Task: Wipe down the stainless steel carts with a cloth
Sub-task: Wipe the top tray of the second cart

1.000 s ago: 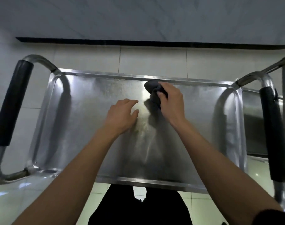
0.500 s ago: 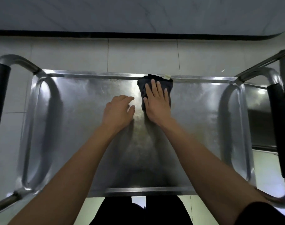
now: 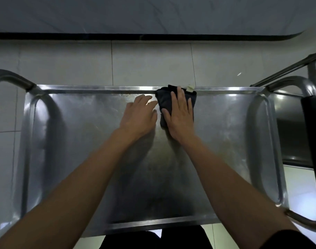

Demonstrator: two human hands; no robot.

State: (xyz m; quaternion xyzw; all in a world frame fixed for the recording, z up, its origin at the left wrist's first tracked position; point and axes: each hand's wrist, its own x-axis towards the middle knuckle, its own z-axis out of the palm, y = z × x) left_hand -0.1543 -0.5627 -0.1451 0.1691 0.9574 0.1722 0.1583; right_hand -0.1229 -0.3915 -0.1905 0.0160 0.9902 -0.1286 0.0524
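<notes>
A stainless steel cart top [image 3: 81, 141] fills the view, with a raised rim and tubular handles at both ends. A dark cloth [image 3: 164, 101] with a small pale tag lies against the far rim, right of centre. My right hand [image 3: 180, 115] presses flat on the cloth, fingers spread and pointing to the far rim. Beside it on the left, my left hand [image 3: 139, 117] rests palm down on the bare steel, fingers loosely apart and holding nothing.
A second steel cart [image 3: 290, 133] stands close on the right, its black-gripped handle [image 3: 313, 141] next to this cart's end. Pale floor tiles and a wall with a dark baseboard [image 3: 153, 35] lie beyond the far rim. My dark trousers show below the near edge.
My right hand went from gripping the bunched cloth to pressing it flat, and pushed it up against the far rim. My left hand slid forward with it.
</notes>
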